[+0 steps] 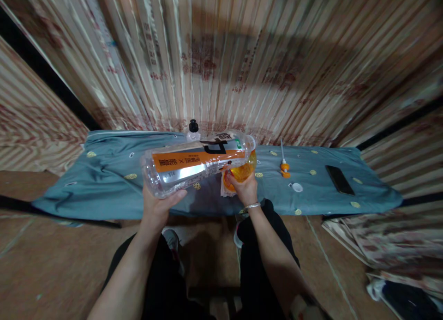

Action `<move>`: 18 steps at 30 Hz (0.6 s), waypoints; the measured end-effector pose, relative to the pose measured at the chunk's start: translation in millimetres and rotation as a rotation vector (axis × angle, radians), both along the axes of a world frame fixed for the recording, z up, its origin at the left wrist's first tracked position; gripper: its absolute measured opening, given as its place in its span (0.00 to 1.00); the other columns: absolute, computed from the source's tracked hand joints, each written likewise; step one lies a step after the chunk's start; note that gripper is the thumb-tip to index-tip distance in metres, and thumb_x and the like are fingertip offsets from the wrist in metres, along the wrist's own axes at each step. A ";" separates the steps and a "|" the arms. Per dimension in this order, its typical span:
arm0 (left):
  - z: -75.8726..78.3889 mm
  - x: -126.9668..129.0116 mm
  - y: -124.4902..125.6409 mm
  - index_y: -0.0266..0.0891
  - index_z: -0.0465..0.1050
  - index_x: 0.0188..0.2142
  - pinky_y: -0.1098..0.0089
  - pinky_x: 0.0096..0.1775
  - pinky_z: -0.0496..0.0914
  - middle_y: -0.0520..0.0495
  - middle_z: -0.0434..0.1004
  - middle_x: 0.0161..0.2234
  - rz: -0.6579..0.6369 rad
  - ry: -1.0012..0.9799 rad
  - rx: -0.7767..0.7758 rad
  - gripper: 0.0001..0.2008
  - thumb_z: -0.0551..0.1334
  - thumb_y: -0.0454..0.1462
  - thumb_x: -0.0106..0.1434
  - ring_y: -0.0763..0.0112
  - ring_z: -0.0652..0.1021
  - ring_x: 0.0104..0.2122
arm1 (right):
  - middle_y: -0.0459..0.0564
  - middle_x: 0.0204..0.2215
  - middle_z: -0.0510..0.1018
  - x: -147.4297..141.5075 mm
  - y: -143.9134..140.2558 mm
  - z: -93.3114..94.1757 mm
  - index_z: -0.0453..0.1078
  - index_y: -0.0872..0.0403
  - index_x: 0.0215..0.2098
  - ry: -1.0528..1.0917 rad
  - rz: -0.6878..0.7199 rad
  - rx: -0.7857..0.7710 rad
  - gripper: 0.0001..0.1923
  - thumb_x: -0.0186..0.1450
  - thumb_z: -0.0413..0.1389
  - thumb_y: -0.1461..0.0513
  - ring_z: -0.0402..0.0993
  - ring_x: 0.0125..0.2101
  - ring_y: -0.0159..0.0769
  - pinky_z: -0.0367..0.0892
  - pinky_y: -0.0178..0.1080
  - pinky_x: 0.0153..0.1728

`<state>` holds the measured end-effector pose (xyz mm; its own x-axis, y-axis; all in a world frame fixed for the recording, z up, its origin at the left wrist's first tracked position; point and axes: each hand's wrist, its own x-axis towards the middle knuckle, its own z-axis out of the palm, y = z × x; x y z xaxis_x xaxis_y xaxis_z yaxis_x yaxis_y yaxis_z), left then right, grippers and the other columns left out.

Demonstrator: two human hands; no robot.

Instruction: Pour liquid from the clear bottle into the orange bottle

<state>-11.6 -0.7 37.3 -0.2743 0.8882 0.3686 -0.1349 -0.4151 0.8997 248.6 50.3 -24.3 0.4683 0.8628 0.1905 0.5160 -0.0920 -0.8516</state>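
My left hand (159, 204) is closed around the base of a large clear plastic bottle (183, 168) with an orange and silver label. That bottle lies almost level in the air, its mouth pointing right. Under its neck, my right hand (246, 189) grips a bottle of yellow-orange liquid (245, 171), partly hidden by the clear bottle and my fingers. Whether the two mouths touch, or liquid is flowing, I cannot tell. A pale folded cloth or tissue (226, 191) lies beneath the yellow-orange bottle. Behind the clear bottle stands another small bottle with a black cap (193, 126).
Teal patterned fabric covers a long narrow table (114, 190). To the right lie an orange pump top (284, 167) with a pale tube, a small white round cap (297, 187) and a dark phone (339, 180). A striped curtain (221, 70) hangs behind, with dark poles (48, 70) at the sides.
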 end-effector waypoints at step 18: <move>9.9 4.6 -2.5 0.43 0.78 0.50 0.47 0.59 0.74 0.42 0.83 0.48 -0.025 -0.067 -0.065 0.36 0.83 0.46 0.42 0.45 0.82 0.51 | 0.60 0.39 0.87 -0.9 -1.0 3.0 0.67 0.52 0.49 -0.007 -0.002 -0.008 0.41 0.47 0.70 0.38 0.85 0.44 0.60 0.78 0.51 0.42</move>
<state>-7.0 -3.2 47.2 -0.2742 0.9165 0.2913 -0.2052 -0.3517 0.9133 247.6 49.3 -21.4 0.4687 0.8632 0.1874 0.5222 -0.0996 -0.8470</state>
